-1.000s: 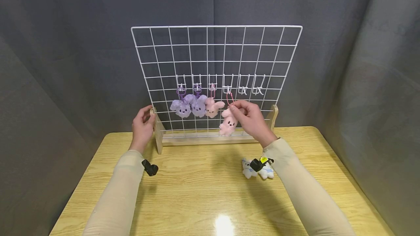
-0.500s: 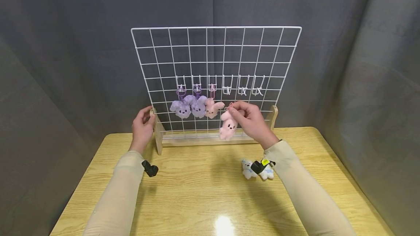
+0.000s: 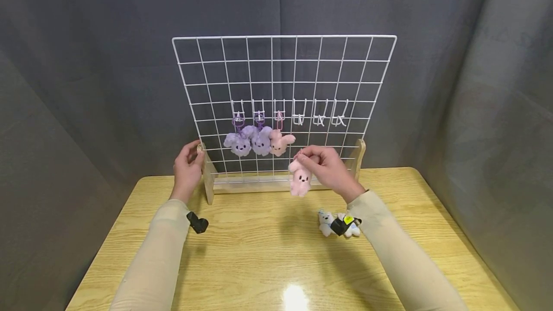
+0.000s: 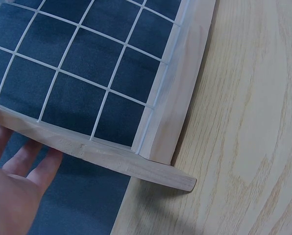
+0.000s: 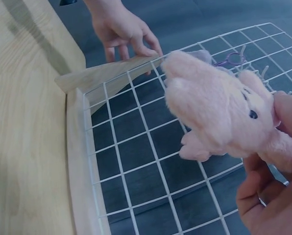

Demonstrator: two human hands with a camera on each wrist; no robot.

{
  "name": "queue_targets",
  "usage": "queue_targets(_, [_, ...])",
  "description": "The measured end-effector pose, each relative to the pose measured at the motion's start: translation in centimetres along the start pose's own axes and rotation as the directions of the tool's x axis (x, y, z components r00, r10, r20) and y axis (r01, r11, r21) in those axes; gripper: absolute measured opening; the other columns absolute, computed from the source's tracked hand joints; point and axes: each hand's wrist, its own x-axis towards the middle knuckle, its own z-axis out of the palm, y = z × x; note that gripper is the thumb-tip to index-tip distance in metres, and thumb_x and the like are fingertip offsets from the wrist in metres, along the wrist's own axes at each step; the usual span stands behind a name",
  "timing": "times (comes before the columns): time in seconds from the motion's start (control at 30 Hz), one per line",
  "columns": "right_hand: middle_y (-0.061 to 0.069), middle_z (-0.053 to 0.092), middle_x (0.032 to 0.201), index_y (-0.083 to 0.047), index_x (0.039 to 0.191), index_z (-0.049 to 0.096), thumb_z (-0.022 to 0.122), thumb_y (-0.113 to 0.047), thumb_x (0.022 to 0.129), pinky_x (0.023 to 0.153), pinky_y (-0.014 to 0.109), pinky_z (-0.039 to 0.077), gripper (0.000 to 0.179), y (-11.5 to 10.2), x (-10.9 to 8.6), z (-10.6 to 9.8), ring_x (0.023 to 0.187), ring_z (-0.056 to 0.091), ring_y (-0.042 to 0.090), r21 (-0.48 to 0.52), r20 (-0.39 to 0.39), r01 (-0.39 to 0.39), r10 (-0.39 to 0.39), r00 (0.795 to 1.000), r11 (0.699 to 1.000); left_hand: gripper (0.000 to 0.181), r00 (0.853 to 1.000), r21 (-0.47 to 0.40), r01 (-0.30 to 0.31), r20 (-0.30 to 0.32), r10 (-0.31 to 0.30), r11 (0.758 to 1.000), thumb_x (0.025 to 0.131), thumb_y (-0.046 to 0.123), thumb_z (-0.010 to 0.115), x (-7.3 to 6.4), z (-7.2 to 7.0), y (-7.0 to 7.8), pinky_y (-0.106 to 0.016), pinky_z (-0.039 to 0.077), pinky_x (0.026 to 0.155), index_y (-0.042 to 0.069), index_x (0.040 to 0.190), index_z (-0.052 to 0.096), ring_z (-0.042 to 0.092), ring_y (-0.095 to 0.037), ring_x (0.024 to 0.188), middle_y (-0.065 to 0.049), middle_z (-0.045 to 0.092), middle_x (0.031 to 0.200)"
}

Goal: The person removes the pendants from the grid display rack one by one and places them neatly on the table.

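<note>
My right hand [image 3: 326,169] pinches a pink plush keychain [image 3: 301,182] near its top, in front of the grid and below the hooks. In the right wrist view the pink plush [image 5: 219,105] lies between thumb and fingers; its loop is mostly hidden by them. My left hand [image 3: 188,167] grips the top of the wooden side post [image 3: 209,176] of the stand; the left wrist view shows fingers [image 4: 45,169] round that wooden post [image 4: 97,152]. On the white wire grid [image 3: 285,71] hang two purple plush keychains [image 3: 261,143] and another pink plush keychain [image 3: 280,143].
Three hooks [image 3: 319,118] on the right of the row carry nothing. Two white plush keychains [image 3: 326,223] lie on the wooden table [image 3: 250,253] below my right wrist, partly covered by the wrist camera [image 3: 341,224]. Grey curtains [image 3: 475,85] surround the table.
My right hand has moved down and slightly left with the pink plush keychain, away from the fourth hook. The keychain's loop has come away from that hook's area. My left hand stays put.
</note>
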Motion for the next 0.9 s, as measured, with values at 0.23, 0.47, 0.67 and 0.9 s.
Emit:
queue_targets(0.23, [0.005,0.07,0.075,-0.006,0.107,0.079,0.07,-0.018,0.103,0.051,0.024,0.04,0.016,1.3,-0.3,0.4,0.061,0.053,0.013,-0.063,0.036,-0.057,0.059,0.998,0.996,0.04,1.0,0.002,0.0,-0.001,0.0,1.0,0.109,0.016,0.058,-0.1,0.0,0.0,-0.036,0.051,0.101,0.017,0.149,0.056,0.062,-0.027,0.131,-0.012,0.063,0.143])
queue_targets(0.47, [0.003,0.062,0.07,-0.005,0.104,0.079,0.072,-0.016,0.101,0.05,0.022,0.036,0.013,2.2,-0.6,1.0,0.058,0.046,0.009,-0.103,0.05,-0.085,0.091,0.995,0.991,0.04,1.0,0.001,0.002,0.002,-0.002,1.0,0.11,0.018,0.058,0.0,0.0,0.0,-0.042,0.049,0.108,0.017,0.15,0.056,0.06,-0.026,0.132,-0.012,0.062,0.144])
queue_targets(0.67, [0.006,0.066,0.074,-0.001,0.105,0.077,0.071,-0.013,0.101,0.053,0.022,0.039,0.014,3.2,-0.7,1.5,0.06,0.049,0.008,-0.125,0.088,-0.134,0.145,0.985,0.983,0.039,1.0,-0.006,-0.008,-0.007,0.008,1.0,0.109,0.017,0.059,0.2,0.1,-0.1,-0.027,0.051,0.095,0.017,0.148,0.058,0.062,-0.026,0.13,-0.011,0.064,0.142])
queue_targets(0.9, [0.009,0.074,0.086,-0.003,0.103,0.078,0.071,-0.014,0.102,0.057,0.023,0.042,0.014,4.3,-1.0,1.9,0.064,0.053,0.01,-0.13,0.143,-0.152,0.17,0.975,0.98,0.04,1.0,-0.005,-0.004,-0.008,0.004,1.0,0.109,0.016,0.059,0.0,0.1,0.0,-0.038,0.05,0.106,0.016,0.149,0.057,0.062,-0.026,0.13,-0.012,0.064,0.143])
